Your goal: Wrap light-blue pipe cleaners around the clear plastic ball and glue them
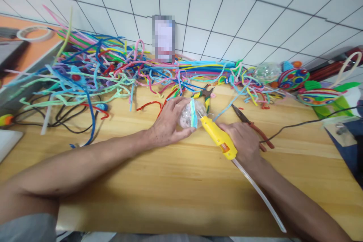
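A clear, round plastic ball sits on the wooden table, with blue and yellow-green pipe cleaner strips running across it. My left hand is closed around its left side, fingers behind and thumb in front. In my right hand is a yellow hot glue gun, its nozzle at the strips on the ball. A long clear glue stick sticks out of the gun's back end. Whether the nozzle touches the ball I cannot tell. Close beyond the ball lie green-and-yellow-handled pliers.
Tangled pipe cleaners in many colours line the back of the table. Red-handled long-nose pliers lie beyond my right hand. A phone leans against the tiled wall. Decorated balls stand at the right, and a black cable crosses there.
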Action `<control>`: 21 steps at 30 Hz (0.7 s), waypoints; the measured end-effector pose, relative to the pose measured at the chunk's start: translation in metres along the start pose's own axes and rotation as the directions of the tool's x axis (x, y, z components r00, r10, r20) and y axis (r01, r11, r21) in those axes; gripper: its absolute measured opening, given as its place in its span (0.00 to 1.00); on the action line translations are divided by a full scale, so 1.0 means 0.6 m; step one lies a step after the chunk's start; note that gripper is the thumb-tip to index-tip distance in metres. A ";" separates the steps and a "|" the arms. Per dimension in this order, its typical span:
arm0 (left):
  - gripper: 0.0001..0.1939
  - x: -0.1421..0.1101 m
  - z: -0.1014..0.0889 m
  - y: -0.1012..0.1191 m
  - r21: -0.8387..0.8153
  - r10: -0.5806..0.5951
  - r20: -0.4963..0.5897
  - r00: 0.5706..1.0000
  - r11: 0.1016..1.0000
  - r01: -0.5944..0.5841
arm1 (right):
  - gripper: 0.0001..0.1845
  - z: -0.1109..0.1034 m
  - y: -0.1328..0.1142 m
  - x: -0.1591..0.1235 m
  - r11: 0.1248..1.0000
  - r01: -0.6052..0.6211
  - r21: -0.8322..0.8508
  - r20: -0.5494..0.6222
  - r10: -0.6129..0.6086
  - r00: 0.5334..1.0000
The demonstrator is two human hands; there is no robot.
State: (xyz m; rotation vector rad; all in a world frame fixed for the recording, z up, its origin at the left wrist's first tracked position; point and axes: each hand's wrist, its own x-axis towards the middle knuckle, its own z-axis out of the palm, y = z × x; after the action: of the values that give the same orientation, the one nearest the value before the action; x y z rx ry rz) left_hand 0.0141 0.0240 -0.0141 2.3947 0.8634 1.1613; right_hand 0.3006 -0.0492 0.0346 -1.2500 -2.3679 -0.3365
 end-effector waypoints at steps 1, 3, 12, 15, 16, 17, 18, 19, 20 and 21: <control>0.47 -0.001 0.000 0.000 0.001 -0.002 0.000 1.000 1.000 0.002 | 0.15 -0.001 -0.001 0.000 1.000 -0.028 -0.013 0.066 0.029 0.997; 0.47 -0.002 0.002 0.000 0.002 -0.002 0.002 1.000 1.000 0.002 | 0.15 -0.004 -0.002 0.001 0.996 -0.074 -0.040 0.187 0.080 0.979; 0.47 0.001 0.005 0.001 -0.023 0.016 -0.018 1.000 1.000 -0.016 | 0.17 -0.004 0.002 -0.003 0.998 -0.057 0.014 0.078 0.056 0.995; 0.47 0.001 0.005 0.001 -0.024 0.018 -0.019 1.000 1.000 -0.018 | 0.15 -0.001 0.000 -0.004 0.999 -0.053 0.012 0.103 0.051 0.993; 0.47 0.001 0.004 0.001 -0.024 0.021 -0.019 1.000 0.999 -0.022 | 0.15 0.000 0.000 -0.004 0.999 -0.050 0.016 0.094 0.049 0.994; 0.47 0.001 0.004 0.001 -0.023 0.025 -0.017 1.000 0.999 -0.026 | 0.16 0.001 0.001 -0.005 0.999 -0.047 0.022 0.076 0.046 0.996; 0.47 0.002 0.003 0.001 -0.020 0.029 -0.013 1.000 0.999 -0.029 | 0.17 0.002 0.002 -0.006 0.999 -0.043 0.029 0.049 0.041 0.998; 0.48 0.002 0.002 0.000 -0.018 0.030 -0.007 1.000 0.999 -0.030 | 0.17 0.003 0.003 -0.007 0.999 -0.039 0.034 0.020 0.038 0.999; 0.48 0.002 0.002 0.000 -0.018 0.029 -0.002 1.000 0.999 -0.029 | 0.17 0.003 0.004 -0.008 0.999 -0.037 0.036 0.002 0.037 0.999; 0.48 0.002 0.001 0.000 -0.018 0.027 0.003 1.000 0.999 -0.027 | 0.17 0.004 0.005 -0.009 0.999 -0.036 0.036 -0.007 0.036 0.999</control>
State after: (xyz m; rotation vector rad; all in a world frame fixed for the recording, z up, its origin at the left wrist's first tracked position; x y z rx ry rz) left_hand 0.0151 0.0248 -0.0142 2.4000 0.8183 1.1701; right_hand 0.3054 -0.0503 0.0302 -1.2705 -2.3318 -0.2853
